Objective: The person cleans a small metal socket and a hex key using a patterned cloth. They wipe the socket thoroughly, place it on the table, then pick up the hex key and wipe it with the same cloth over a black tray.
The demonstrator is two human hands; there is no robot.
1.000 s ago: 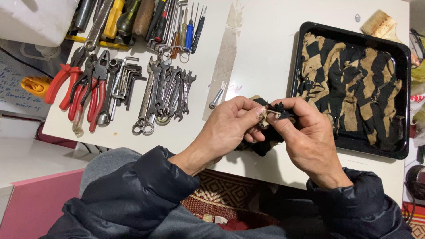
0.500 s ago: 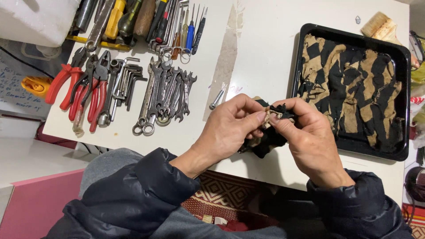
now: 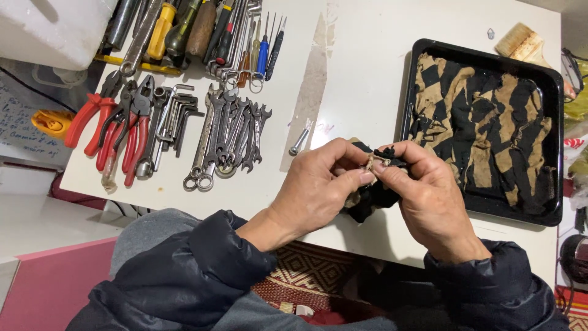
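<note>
Rag (image 3: 367, 199), black and tan, sits pinched between left hand (image 3: 318, 187) and right hand (image 3: 422, 199) (both closed on it), barely shifted since before, wrenches (image 3: 229, 138) at ten o'clock.

Left hand (image 3: 321, 184) and right hand (image 3: 429, 196) close together, fingertips pinched and meeting, dark-sleeved forearms angled inward

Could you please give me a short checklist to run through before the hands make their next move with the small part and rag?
1. Left hand pinches the small black part: ok.
2. Right hand grip on the same part: ok.
3. Black-and-tan rag under the part: ok.
4. Black metal tray lies flat on the white table: ok.
5. Loose silver bolt clear of the hands: ok.
6. Part's condition: cannot tell.
</note>
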